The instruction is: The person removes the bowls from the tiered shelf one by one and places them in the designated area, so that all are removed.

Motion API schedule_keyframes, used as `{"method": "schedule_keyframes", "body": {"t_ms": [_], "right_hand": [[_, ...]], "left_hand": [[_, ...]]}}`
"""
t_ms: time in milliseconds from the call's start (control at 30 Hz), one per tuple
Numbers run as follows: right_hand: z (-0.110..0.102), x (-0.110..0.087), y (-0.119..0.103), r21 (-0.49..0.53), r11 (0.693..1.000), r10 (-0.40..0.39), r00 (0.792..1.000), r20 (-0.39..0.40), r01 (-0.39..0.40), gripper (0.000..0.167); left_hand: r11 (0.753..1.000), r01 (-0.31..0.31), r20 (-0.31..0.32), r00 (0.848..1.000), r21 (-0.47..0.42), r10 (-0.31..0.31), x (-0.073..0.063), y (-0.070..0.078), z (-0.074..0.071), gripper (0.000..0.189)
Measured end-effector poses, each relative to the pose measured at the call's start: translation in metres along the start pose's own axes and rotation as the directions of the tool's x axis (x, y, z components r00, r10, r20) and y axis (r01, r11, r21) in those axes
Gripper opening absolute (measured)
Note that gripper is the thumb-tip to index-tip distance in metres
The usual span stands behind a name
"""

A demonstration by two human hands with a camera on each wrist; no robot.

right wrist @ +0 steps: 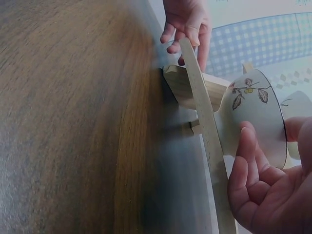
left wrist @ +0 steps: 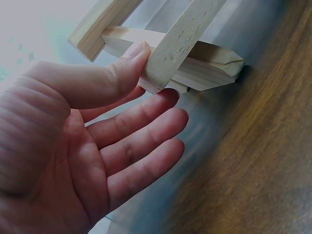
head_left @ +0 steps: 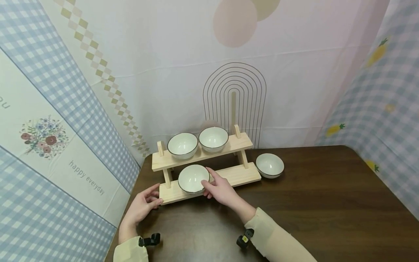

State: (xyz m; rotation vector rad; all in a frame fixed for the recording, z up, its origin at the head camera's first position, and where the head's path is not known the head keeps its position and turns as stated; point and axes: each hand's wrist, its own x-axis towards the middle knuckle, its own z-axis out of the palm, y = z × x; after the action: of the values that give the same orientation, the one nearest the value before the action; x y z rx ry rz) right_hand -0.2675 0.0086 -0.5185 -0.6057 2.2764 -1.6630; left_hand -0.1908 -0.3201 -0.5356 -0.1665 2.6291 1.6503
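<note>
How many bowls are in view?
4: left bowl and right bowl on the upper shelf, third bowl at the lower shelf in the right hand, fourth bowl on the table, right of both shelves. None seems hidden.

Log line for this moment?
left hand: pinches lower shelf, left end; right hand: holds bowl on it; upper shelf: two bowls; table: one bowl

Head view: diffuse, moderately bright light; small highlights inside the white, dark-rimmed ceramic bowls [head_left: 193,175] suggest a source overhead. A pale sheen lies on the dark brown wooden tabletop [head_left: 314,196], nearer its left edge than its right; soft shadow gathers beneath the two-tier pale wooden rack [head_left: 237,176] by the far left corner. Wide-angle stretching marks the margins. Wrist views: cooler, hazy, backgrounds washed out, tabletop grain softly blurred.
</note>
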Motion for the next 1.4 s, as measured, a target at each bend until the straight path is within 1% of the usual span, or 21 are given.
{"method": "schedule_keyframes", "body": {"t_ms": [567, 767, 1000, 1100, 1233, 1400], "right_hand": [[-0.001, -0.002, -0.002, 0.058, 0.998, 0.017, 1.0, -0.008, -0.016, 0.071], [0.002, -0.004, 0.0, 0.117, 0.992, 0.042, 0.999, -0.027, -0.038, 0.07], [0.006, -0.008, 0.0, 0.202, 0.979, 0.049, 0.997, -0.056, -0.037, 0.07], [0.008, -0.008, 0.003, 0.229, 0.972, 0.068, 0.995, -0.067, -0.051, 0.069], [0.01, -0.008, 0.005, 0.254, 0.965, 0.083, 0.994, -0.07, -0.063, 0.067], [0.01, -0.007, 0.006, 0.263, 0.964, 0.071, 0.994, -0.079, -0.048, 0.066]], "left_hand": [[1.0, -0.012, 0.005, 1.0, 0.013, 0.012, 0.002, 0.004, 0.0, 0.069], [1.0, -0.011, 0.004, 1.0, 0.018, 0.011, 0.001, 0.003, 0.0, 0.07], [1.0, -0.007, 0.0, 1.0, 0.016, 0.007, 0.001, 0.002, 0.001, 0.07], [1.0, -0.009, 0.003, 1.0, 0.018, 0.008, 0.001, 0.002, 0.0, 0.07], [1.0, -0.006, -0.001, 1.0, 0.027, 0.006, 0.001, -0.001, 0.0, 0.07], [0.999, -0.007, -0.006, 1.0, 0.031, 0.007, 0.002, -0.003, 0.0, 0.069]]}}
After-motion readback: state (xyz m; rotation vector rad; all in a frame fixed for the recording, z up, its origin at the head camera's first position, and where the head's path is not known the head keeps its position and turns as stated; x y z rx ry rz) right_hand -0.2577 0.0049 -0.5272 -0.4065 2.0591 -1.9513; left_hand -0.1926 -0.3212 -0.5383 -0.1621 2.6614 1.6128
